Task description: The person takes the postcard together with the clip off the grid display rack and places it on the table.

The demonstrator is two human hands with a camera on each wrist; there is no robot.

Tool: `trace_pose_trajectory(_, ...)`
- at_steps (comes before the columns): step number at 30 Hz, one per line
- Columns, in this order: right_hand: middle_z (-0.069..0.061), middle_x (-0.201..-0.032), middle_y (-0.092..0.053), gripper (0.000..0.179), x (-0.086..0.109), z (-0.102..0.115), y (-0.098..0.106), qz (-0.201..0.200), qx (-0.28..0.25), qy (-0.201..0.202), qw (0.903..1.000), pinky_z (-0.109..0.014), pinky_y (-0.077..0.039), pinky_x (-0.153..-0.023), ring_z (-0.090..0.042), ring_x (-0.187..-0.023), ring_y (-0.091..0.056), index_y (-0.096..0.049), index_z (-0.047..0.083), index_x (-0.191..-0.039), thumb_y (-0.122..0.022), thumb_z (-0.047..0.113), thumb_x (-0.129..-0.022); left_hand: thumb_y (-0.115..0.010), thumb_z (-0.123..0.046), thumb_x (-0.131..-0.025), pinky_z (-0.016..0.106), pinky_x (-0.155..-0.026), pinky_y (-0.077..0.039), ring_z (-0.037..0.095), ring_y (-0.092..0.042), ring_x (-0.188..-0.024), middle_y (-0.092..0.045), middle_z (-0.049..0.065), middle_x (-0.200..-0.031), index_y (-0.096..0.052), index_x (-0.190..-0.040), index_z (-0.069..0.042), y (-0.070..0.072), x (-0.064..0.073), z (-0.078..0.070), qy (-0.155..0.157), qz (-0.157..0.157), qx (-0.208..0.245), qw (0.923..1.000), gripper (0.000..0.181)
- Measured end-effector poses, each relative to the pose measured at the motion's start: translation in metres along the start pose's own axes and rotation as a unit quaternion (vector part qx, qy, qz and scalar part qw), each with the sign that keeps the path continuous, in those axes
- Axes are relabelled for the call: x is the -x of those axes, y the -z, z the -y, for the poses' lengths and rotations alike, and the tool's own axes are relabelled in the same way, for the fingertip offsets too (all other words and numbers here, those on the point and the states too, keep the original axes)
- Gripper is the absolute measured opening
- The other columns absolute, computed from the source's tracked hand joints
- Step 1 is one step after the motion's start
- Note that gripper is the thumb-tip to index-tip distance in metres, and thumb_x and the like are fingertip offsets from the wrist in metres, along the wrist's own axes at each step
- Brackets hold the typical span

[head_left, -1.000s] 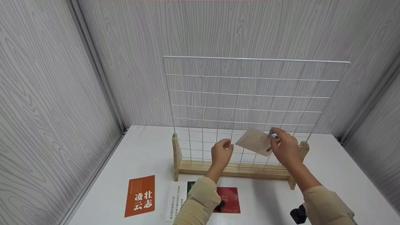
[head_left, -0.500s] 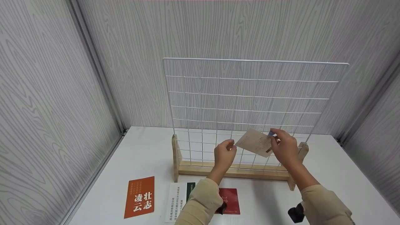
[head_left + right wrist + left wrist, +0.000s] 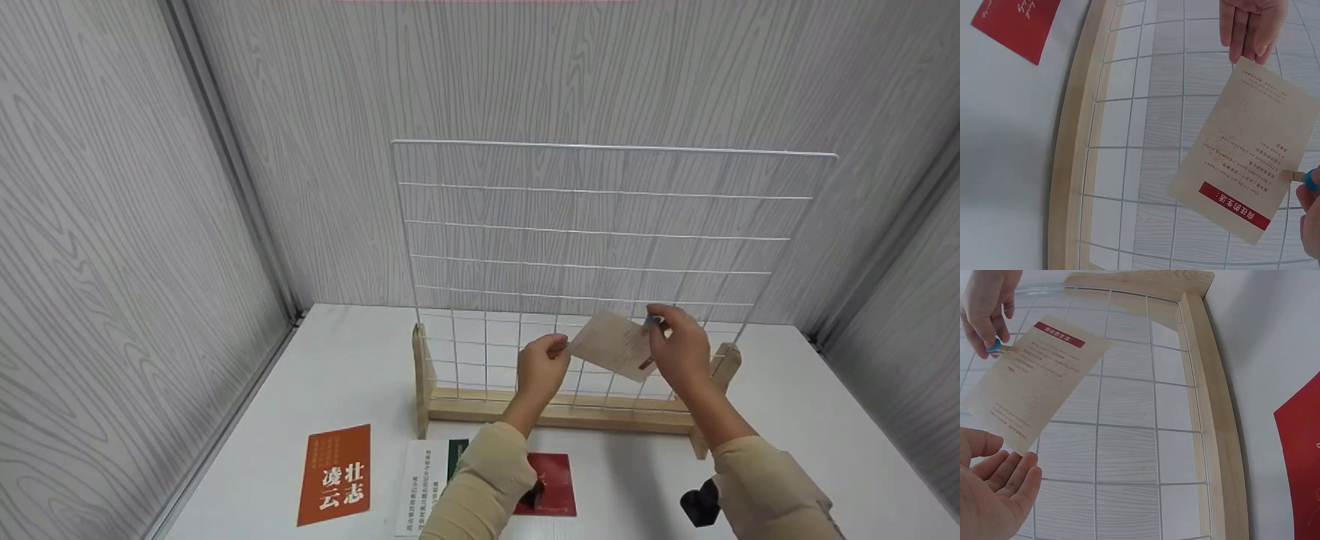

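A cream card [image 3: 611,345] with a red title band and printed lines is held tilted before a white wire grid [image 3: 600,268]. At its right side, my right hand [image 3: 681,349] pinches a small clip [image 3: 1303,177] with a blue end and a tan tip; the tip overlaps the card's edge. My left hand [image 3: 541,367] holds the opposite corner of the card between thumb and fingertips. In the left wrist view, the left hand's fingers [image 3: 1013,475] are bent at that corner, palm facing up.
The grid stands in a wooden base [image 3: 562,411] on a white table [image 3: 337,367]. In front lie an orange card [image 3: 335,476], a white card [image 3: 415,487], a dark green card [image 3: 457,452] and a red card [image 3: 555,484], partly behind the left sleeve. Wood-patterned panels [image 3: 525,75] enclose the table.
My left hand has moved a little right, from just short of the card's corner to contact with it. The right hand has shifted slightly, still on the clip.
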State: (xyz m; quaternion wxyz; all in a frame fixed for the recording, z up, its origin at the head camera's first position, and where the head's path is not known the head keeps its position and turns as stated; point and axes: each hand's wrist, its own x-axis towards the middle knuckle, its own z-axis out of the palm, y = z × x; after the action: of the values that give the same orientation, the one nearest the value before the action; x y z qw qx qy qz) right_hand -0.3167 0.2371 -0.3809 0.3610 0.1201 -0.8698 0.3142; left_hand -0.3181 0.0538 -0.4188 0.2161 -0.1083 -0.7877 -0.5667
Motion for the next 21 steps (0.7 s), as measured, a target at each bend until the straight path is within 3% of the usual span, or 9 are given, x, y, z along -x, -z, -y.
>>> trace_pose_trajectory(8, -0.014, -0.091, -0.057, 0.019, -0.0017, -0.0014, -0.0018, 0.023, -0.012, -0.014, 0.9996, -0.037, -0.044, -0.065, -0.024, -0.078, -0.054, -0.057, -0.003, -0.098, -0.055, -0.004, -0.080, -0.060, 0.000, -0.075, 0.017, -0.059, -0.046, 0.011, -0.058, -0.067, -0.063, 0.005, -0.076, -0.065, -0.084, 0.002, -0.0008, -0.0035, 0.0033, -0.017, 0.008, -0.024, 0.9995, 0.010)
trace_pose_trajectory(15, -0.016, -0.091, -0.054, 0.019, -0.0031, 0.0005, 0.0018, 0.047, 0.026, 0.024, 0.9982, -0.038, -0.046, -0.070, -0.028, -0.083, -0.054, -0.056, -0.006, -0.098, -0.053, -0.007, -0.079, -0.061, 0.000, -0.075, 0.016, -0.058, -0.046, 0.011, -0.059, -0.065, -0.064, 0.006, -0.074, -0.065, -0.083, 0.003, -0.0021, -0.0059, 0.0038, -0.043, 0.011, -0.025, 0.9987, 0.009)
trace_pose_trajectory(21, -0.016, -0.088, -0.056, 0.017, -0.0058, 0.0000, 0.0037, 0.052, 0.075, 0.068, 0.9935, -0.040, -0.045, -0.069, -0.030, -0.082, -0.053, -0.059, -0.005, -0.094, -0.055, -0.007, -0.077, -0.062, -0.003, -0.075, 0.017, -0.055, -0.044, 0.008, -0.055, -0.060, -0.062, 0.001, -0.069, -0.066, -0.076, -0.002, -0.0015, -0.0065, 0.0039, -0.050, 0.012, -0.056, 0.9971, 0.004)
